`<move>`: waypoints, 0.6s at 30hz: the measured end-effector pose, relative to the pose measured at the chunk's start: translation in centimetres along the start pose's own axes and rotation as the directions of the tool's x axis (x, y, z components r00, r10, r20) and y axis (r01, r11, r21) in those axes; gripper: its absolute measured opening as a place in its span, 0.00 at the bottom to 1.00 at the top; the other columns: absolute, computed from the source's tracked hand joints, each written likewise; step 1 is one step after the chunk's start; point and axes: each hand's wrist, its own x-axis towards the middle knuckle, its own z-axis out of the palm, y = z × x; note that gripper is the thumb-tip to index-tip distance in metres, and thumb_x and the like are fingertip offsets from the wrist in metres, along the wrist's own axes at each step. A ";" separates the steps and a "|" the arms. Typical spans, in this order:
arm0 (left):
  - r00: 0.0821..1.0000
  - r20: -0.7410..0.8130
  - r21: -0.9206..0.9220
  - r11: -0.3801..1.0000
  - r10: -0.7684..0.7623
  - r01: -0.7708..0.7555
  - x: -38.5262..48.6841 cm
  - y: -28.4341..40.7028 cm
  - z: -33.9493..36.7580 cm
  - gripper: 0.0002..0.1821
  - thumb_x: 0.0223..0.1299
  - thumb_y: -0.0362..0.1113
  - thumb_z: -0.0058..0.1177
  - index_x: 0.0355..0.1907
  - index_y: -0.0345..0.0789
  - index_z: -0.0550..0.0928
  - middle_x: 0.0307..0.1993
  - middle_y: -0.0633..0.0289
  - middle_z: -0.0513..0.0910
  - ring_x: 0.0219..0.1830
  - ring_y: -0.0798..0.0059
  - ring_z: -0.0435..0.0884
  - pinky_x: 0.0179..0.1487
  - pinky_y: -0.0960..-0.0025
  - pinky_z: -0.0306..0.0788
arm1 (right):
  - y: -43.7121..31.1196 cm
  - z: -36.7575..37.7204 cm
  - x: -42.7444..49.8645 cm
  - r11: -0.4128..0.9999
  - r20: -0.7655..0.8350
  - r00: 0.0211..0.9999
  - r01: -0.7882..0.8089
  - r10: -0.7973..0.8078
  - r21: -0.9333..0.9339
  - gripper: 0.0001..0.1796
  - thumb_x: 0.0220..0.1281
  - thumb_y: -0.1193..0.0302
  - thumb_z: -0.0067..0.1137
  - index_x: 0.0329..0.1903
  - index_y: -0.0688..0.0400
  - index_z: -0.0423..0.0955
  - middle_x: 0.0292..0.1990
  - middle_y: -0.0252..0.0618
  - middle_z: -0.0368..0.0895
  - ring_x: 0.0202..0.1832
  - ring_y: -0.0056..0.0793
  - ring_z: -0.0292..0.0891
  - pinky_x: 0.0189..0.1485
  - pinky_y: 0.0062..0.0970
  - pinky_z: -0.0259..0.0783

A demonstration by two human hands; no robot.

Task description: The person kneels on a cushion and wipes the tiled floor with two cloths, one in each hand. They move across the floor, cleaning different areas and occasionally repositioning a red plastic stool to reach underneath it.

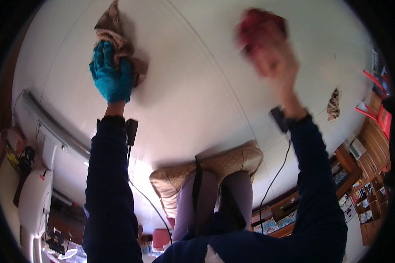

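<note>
My left hand [112, 76], in a teal glove, presses on a crumpled brown cloth [113, 36] lying on the pale smooth floor [184, 88]. To the right, my bare right hand [275, 57] is blurred and holds a dark red cloth [261, 29] against or just above the floor; the contact cannot be told. Under my knees is a tan fleecy cushion [217, 162]. Farther right on the floor lies a small crumpled brown-and-white rag [333, 105].
A grey curved metal base [56, 121] and a white rounded appliance [34, 203] stand at the left. Wooden shelves [365, 203] and a red-framed item [383, 120] are at the right. Black cables [279, 174] hang from devices near both wrists.
</note>
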 end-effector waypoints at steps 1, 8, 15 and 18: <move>1.000 0.000 0.003 1.000 -0.012 0.012 0.0 0.1 0.0 0.31 0.72 0.48 0.56 0.74 0.41 0.73 0.75 0.57 0.71 0.75 0.57 0.69 0.80 0.58 0.57 | -6.4 1.6 -1.5 0.978 0.015 1.000 0.004 -0.008 0.210 0.20 0.61 0.62 0.69 0.56 0.49 0.82 0.54 0.35 0.85 0.56 0.39 0.82 0.55 0.36 0.80; 1.000 -0.016 0.019 1.000 0.006 -0.006 0.1 -0.2 0.2 0.32 0.70 0.48 0.58 0.73 0.41 0.73 0.74 0.57 0.72 0.74 0.56 0.70 0.78 0.59 0.61 | -33.0 7.7 -11.9 0.775 0.449 0.719 0.198 -0.531 0.600 0.23 0.72 0.54 0.50 0.64 0.47 0.77 0.71 0.33 0.71 0.75 0.38 0.61 0.66 0.39 0.66; 0.998 -0.056 -0.048 0.999 0.003 -0.005 0.0 -0.8 0.7 0.31 0.66 0.46 0.59 0.71 0.41 0.75 0.73 0.57 0.73 0.74 0.56 0.69 0.76 0.57 0.61 | -16.6 4.8 -15.8 0.988 0.605 0.796 -0.073 -0.024 0.136 0.43 0.51 0.57 0.73 0.73 0.41 0.70 0.72 0.30 0.71 0.67 0.39 0.70 0.55 0.46 0.67; 0.998 -0.068 -0.033 0.999 -0.002 0.000 0.0 -0.8 0.8 0.30 0.66 0.47 0.58 0.70 0.41 0.77 0.71 0.57 0.75 0.73 0.56 0.71 0.75 0.57 0.63 | -1.1 1.7 -13.5 0.957 0.234 0.943 -0.187 0.239 -0.223 0.37 0.60 0.57 0.68 0.72 0.45 0.69 0.70 0.37 0.72 0.66 0.45 0.71 0.62 0.50 0.68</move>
